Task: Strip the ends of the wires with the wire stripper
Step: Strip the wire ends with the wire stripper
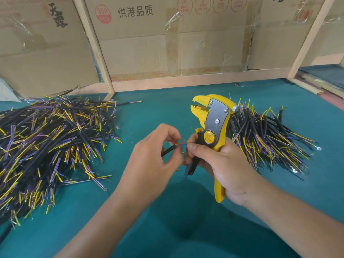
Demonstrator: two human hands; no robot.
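Observation:
My right hand (219, 162) grips the handles of a yellow and grey wire stripper (214, 125), held upright with its jaws open and pointing left. My left hand (154, 155) pinches a short black cable (170, 149) whose thin coloured inner wires poke out to the right. My right thumb and fingertips touch those inner wires just below the stripper's pivot. The cable is not in the jaws.
A large heap of black cables with yellow and purple ends (48, 142) lies at the left on the teal table (149, 220). A smaller heap (270, 138) sits behind my right hand. Cardboard boxes (167, 43) and a wooden frame (186, 81) close off the back.

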